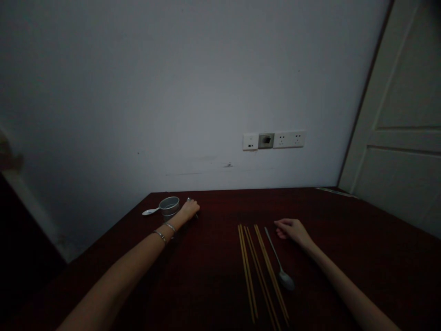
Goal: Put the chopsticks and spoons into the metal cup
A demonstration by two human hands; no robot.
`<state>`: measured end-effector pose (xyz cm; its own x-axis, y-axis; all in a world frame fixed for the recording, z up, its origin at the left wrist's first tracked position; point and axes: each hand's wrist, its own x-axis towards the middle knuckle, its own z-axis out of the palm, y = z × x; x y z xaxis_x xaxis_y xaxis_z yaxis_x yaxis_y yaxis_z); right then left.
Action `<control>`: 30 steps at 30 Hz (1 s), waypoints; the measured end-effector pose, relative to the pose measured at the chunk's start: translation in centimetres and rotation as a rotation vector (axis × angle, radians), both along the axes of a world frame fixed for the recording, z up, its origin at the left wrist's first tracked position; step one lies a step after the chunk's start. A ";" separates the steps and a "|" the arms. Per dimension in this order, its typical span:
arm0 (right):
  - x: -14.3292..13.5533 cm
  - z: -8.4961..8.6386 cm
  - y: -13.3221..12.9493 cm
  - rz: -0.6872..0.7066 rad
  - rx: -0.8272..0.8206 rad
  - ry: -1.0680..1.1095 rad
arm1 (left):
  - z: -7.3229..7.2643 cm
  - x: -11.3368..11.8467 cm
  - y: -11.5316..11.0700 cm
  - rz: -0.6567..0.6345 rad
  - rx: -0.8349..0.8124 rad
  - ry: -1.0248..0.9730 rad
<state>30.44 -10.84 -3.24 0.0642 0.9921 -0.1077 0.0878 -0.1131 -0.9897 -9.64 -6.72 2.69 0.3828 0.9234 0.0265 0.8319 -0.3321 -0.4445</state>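
Observation:
My left hand is closed around a thin metal utensil, probably a spoon, whose ends poke out past the fingers. Just left of that hand stands a round metal tin, with a white spoon beside it. Several wooden chopsticks lie in rough pairs, pointing away from me. To their right rests a metal spoon, its bowl nearest me. My right hand is on the table right of the spoon's handle, fingers curled together; whether anything is in them is too small to tell.
The dark red table meets a pale wall at its back edge. Sockets and a switch are on the wall. A white panelled door stands at the right. A blurred brownish shape is at the far left edge.

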 end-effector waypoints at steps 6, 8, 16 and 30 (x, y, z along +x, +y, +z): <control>0.1 0.0 -0.1 0.022 0.015 -0.039 | -1.7 -1.3 0.5 -0.071 0.034 0.038; 0.1 -0.2 0.0 0.018 0.023 -0.047 | -2.0 -1.5 0.7 -0.083 0.037 0.052; 0.2 -0.7 0.2 0.001 0.048 -0.106 | -2.0 -1.8 0.8 -0.175 0.013 0.097; -0.1 -0.1 -0.3 -0.006 0.072 -0.050 | 3.1 1.4 0.3 -0.216 0.068 -0.148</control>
<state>30.38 -11.13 -3.30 0.0732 0.9968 -0.0328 0.1369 -0.0426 -0.9897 -8.23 -6.39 5.79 0.5581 0.8150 0.1558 0.8026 -0.4825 -0.3508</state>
